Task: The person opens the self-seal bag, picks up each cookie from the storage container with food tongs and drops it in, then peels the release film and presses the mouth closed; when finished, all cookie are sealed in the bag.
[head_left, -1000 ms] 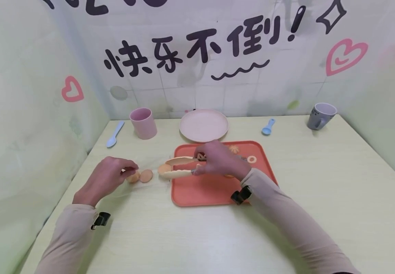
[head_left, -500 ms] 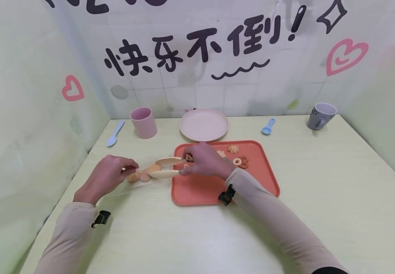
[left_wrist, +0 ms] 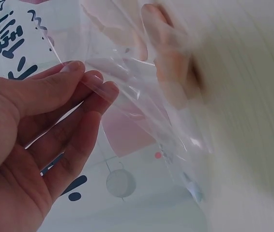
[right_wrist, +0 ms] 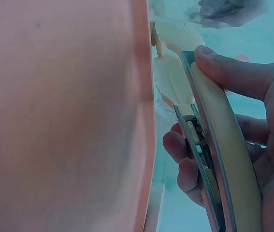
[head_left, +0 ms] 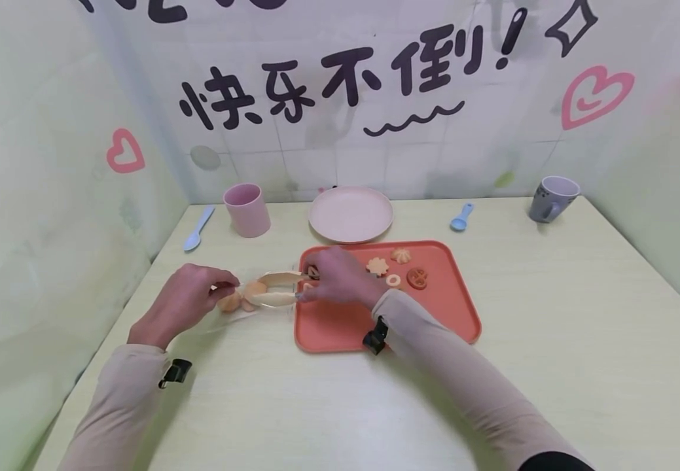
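Note:
My left hand (head_left: pixel 180 304) pinches the edge of a clear plastic bag (left_wrist: pixel 122 79) between thumb and fingertips. A round orange-tan cookie (head_left: pixel 230 303) lies in the bag, close under those fingertips. My right hand (head_left: pixel 340 276) grips metal tongs with cream-coloured ends (head_left: pixel 275 299), fingers and thumb wrapped round the handles. Another round tan cookie (head_left: pixel 255 288) sits between the tong tips, inside the bag's mouth. It partly covers a pinkish round cookie (head_left: pixel 248 305) in the bag. In the left wrist view the cookies show blurred through the plastic.
The red tray (head_left: pixel 340 337) lies under my right hand. On it are a flower-shaped cookie (head_left: pixel 377 266), a ring cookie (head_left: pixel 393 280), a pretzel-shaped cookie (head_left: pixel 417 278) and a swirled cookie (head_left: pixel 401 255). Behind stand a pink cup (head_left: pixel 247 212), a pink plate (head_left: pixel 351 214) and a grey mug (head_left: pixel 554 199).
My right hand has moved left with the tongs, carrying the round cookie from the tray's left edge into the bag beside the others. The left hand has stayed almost still.

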`<state>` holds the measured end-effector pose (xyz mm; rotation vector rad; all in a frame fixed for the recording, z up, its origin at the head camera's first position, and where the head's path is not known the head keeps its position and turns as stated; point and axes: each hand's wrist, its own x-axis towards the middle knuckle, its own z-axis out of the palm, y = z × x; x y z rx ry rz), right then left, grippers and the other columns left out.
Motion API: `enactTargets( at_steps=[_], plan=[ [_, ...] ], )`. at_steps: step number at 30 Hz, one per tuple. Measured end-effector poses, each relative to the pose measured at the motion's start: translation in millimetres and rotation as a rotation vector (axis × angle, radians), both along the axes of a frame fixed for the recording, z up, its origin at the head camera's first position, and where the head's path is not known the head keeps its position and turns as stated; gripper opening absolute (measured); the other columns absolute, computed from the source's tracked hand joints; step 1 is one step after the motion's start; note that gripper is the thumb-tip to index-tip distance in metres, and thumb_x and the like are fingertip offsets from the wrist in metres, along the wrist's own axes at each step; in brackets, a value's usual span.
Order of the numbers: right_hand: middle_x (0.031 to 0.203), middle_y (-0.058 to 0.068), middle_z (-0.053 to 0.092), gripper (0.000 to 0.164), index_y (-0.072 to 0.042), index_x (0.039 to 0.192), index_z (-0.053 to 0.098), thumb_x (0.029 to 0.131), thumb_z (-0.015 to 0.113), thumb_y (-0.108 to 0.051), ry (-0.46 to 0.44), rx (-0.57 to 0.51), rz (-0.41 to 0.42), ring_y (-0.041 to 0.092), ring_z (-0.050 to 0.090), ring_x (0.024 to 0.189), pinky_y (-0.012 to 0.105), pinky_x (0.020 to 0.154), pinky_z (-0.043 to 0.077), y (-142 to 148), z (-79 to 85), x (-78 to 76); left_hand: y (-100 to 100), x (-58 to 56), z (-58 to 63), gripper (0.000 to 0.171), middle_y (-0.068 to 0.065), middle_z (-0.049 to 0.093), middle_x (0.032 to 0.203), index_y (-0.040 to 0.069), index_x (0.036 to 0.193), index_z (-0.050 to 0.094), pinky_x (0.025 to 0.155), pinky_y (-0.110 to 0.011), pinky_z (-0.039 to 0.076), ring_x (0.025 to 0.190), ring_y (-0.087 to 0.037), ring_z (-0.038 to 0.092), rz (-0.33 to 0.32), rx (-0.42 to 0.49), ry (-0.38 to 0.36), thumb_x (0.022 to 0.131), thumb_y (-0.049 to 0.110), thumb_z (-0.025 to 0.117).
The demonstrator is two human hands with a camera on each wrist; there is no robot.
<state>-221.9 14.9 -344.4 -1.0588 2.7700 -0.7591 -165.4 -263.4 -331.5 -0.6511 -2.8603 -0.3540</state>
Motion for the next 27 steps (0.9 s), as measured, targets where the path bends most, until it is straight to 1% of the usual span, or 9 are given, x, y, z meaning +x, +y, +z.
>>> enactTargets(
  at_steps=[3,6,9,16,20,27],
  plan=[
    [0.069,-0.003,0.054,0.031,-0.014,0.091,0.07,0.079,0.085,-0.038,0.003,0.014,0.0,0.009,0.046,0.061,0.022,0.058,0.035,-3,-0.4,-0.5,0,-0.5,1.0,0.016,-0.007,0.079,0.09,0.007,0.095,0.08,0.073,-0.044,0.061,0.079,-0.023,0.074,-0.001,-0.002,0.005,0.081,0.0,0.079],
    [0.075,-0.003,0.06,0.037,-0.011,0.101,0.072,0.08,0.084,-0.039,0.0,0.035,-0.014,0.01,0.05,0.065,0.022,0.06,0.04,-7,-1.0,-1.3,0,-1.0,0.5,0.016,-0.007,0.079,0.09,0.008,0.095,0.08,0.072,-0.043,0.061,0.078,-0.022,0.074,0.004,-0.004,0.015,0.081,0.0,0.08],
    [0.079,-0.003,0.062,0.043,-0.009,0.107,0.072,0.081,0.083,-0.042,-0.003,0.049,-0.032,0.011,0.054,0.069,0.022,0.063,0.043,-11,-2.0,-2.2,0,-1.6,-0.1,0.016,-0.007,0.079,0.09,0.008,0.096,0.08,0.071,-0.042,0.061,0.077,-0.022,0.074,0.008,-0.003,0.021,0.081,0.001,0.08],
    [0.074,-0.002,0.06,0.041,-0.009,0.102,0.071,0.081,0.082,-0.044,-0.009,0.055,-0.066,0.012,0.056,0.069,0.022,0.062,0.045,-20,-2.2,-0.9,0,-3.1,-0.1,0.016,-0.007,0.079,0.089,0.008,0.095,0.08,0.068,-0.041,0.06,0.074,-0.02,0.072,0.022,-0.006,0.035,0.081,0.002,0.08],
    [0.074,-0.002,0.061,0.042,-0.01,0.102,0.071,0.081,0.082,-0.045,-0.018,0.067,-0.081,0.012,0.056,0.07,0.022,0.062,0.044,-23,-2.3,-0.2,0,-3.2,1.1,0.016,-0.007,0.079,0.09,0.009,0.096,0.08,0.069,-0.042,0.059,0.074,-0.02,0.072,0.018,-0.006,0.036,0.081,0.002,0.08],
    [0.075,-0.001,0.06,0.042,-0.009,0.099,0.071,0.08,0.084,-0.043,-0.051,0.05,-0.101,0.012,0.054,0.068,0.022,0.06,0.043,-20,-2.4,1.7,2,-4.3,0.9,0.015,-0.007,0.079,0.09,0.009,0.095,0.08,0.07,-0.043,0.059,0.076,-0.021,0.072,0.009,-0.011,0.042,0.081,0.003,0.08]
  ],
)
